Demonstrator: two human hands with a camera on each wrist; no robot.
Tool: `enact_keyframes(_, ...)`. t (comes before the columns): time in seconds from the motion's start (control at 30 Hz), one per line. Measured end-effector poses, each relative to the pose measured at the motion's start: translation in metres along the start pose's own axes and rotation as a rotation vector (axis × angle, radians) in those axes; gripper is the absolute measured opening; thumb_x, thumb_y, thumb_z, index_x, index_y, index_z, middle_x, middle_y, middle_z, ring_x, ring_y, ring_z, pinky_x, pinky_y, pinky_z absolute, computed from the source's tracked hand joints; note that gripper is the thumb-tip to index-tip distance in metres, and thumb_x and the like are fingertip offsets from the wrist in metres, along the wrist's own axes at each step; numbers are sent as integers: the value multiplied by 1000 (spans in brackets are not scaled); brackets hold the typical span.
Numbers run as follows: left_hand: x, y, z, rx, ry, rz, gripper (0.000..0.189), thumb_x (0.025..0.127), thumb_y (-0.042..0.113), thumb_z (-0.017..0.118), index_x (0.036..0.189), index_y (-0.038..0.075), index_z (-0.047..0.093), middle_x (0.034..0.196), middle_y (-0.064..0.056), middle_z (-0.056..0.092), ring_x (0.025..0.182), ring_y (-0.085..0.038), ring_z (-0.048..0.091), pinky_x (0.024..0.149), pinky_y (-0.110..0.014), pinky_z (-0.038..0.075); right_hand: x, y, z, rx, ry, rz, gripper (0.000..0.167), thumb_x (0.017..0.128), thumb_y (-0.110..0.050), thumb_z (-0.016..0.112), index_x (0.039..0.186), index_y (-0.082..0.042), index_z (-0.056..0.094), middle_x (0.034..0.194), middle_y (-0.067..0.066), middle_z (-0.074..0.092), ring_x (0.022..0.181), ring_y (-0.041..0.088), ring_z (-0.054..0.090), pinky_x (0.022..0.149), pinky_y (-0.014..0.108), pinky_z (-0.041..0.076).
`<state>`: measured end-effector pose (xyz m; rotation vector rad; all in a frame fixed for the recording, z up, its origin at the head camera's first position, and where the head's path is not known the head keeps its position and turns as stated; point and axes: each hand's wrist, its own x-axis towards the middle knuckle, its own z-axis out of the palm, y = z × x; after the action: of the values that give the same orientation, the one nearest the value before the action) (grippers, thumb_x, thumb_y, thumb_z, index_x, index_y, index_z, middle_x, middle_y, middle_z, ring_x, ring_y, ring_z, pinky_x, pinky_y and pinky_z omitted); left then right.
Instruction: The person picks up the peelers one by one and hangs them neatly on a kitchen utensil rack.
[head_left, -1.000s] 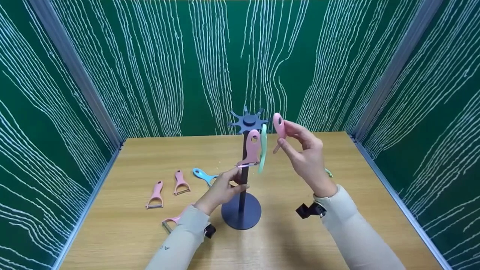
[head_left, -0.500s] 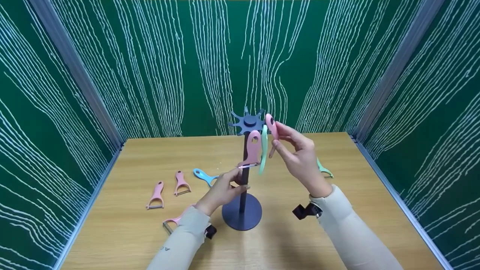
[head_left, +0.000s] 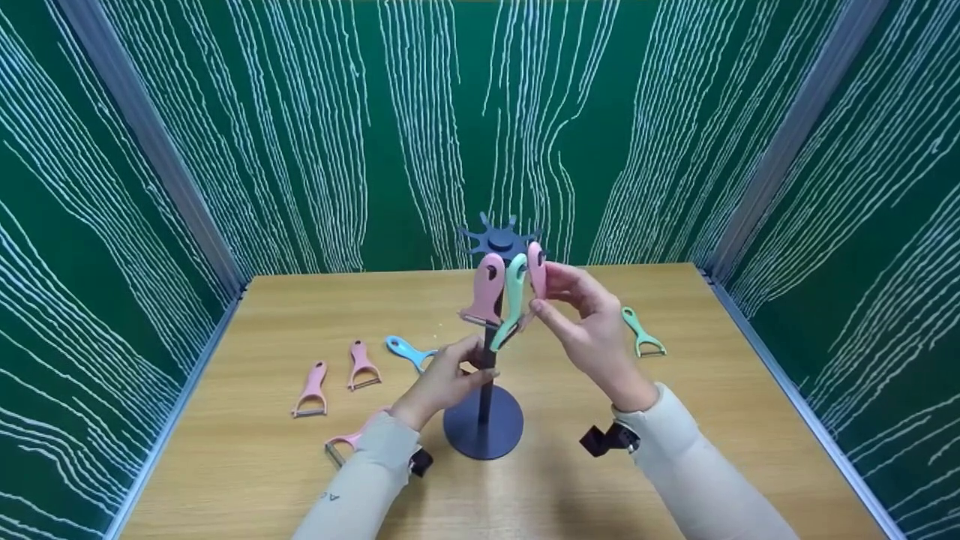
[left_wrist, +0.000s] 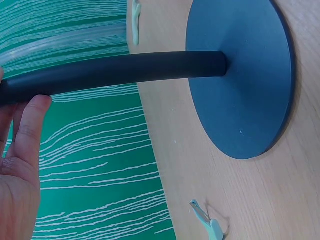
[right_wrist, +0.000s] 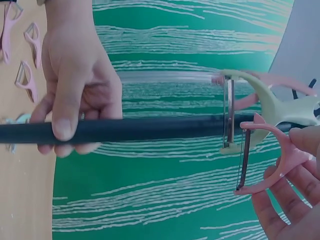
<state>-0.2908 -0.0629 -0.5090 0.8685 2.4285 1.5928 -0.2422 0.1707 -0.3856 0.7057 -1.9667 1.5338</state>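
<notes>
A dark stand with a round base and star-shaped hook top (head_left: 501, 240) stands mid-table. My left hand (head_left: 442, 379) holds its pole (head_left: 486, 409), thumb and fingers around it in the right wrist view. A pink peeler (head_left: 486, 292) and a green peeler (head_left: 514, 289) hang side by side from the hooks. My right hand (head_left: 596, 326) pinches another pink peeler (right_wrist: 284, 165) by its handle, thumb on one side and fingers on the other. Its holed end is up at the hook tips, right beside the green peeler, and its blade points down.
Pink peelers (head_left: 311, 394) (head_left: 361, 364) lie left on the wooden table (head_left: 225, 457), another pink peeler (head_left: 341, 442) partly under the left sleeve. A blue peeler (head_left: 405, 351) lies behind the left hand, a green peeler (head_left: 640, 330) to the right. Green white-streaked walls enclose the table.
My right hand has brought the pink peeler leftward to the hook tips. The stand's top has turned, swinging the hanging peelers to the left. The left hand stays on the pole.
</notes>
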Motion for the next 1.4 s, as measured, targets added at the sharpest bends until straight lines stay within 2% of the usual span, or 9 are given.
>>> enact_keyframes(0.17,0,1,1,6,6,-7,16,105,11,72,120,9,67,118,-14,76,111,-22,70,101,-50,62,-5,-2,7,1,25,-22,42,94,8,78,133,7,65,116,22,75,104,9,73,97,24,60)
enact_keyframes(0.3,-1,1,1,9,17,-23,14,105,11,73,117,15,67,115,-7,76,110,-21,70,100,-48,62,-8,-3,10,-1,38,-27,43,93,8,79,133,7,65,114,22,75,101,8,73,96,23,61)
enact_keyframes(0.5,-2,0,1,11,21,-8,10,105,12,73,113,12,67,111,-4,76,107,-21,71,96,-47,64,-8,-4,10,-4,43,-17,44,92,8,80,133,7,66,114,21,77,101,8,73,95,22,60)
enact_keyframes(0.63,-2,0,1,20,19,-22,13,105,13,72,117,10,68,112,-3,76,108,-20,71,99,-46,63,-8,-5,6,-20,34,-20,44,92,8,81,133,6,67,116,21,77,103,7,73,96,22,60)
enact_keyframes(0.77,-1,-1,1,16,13,-28,18,106,14,72,120,6,67,115,-6,76,110,-20,71,101,-46,62,-8,-4,1,-32,34,-37,45,91,8,81,134,6,67,116,22,77,104,8,73,96,23,60)
enact_keyframes(0.97,-2,0,1,11,14,-22,11,105,13,72,115,14,67,112,-2,76,108,-19,71,99,-46,63,-6,-3,-12,-53,75,-50,48,89,9,83,134,8,66,115,26,75,106,6,72,98,21,59)
enact_keyframes(1.07,-1,1,1,17,16,-15,11,105,13,72,115,14,67,112,-2,76,108,-19,70,100,-46,62,-4,0,-19,-68,91,-57,48,89,10,82,134,9,66,114,28,74,106,6,71,98,21,59)
enact_keyframes(1.27,-1,1,1,21,13,-9,11,105,13,72,115,15,67,114,-5,76,109,-18,70,99,-44,63,-5,9,-36,-115,129,-40,48,89,10,81,134,8,66,113,24,75,104,3,71,96,20,59)
enact_keyframes(1.4,0,0,1,17,14,19,12,104,12,73,114,11,67,111,-7,77,106,-19,71,95,-43,64,-7,16,-46,-129,156,-38,46,89,12,81,133,8,67,109,24,74,101,4,71,94,20,59)
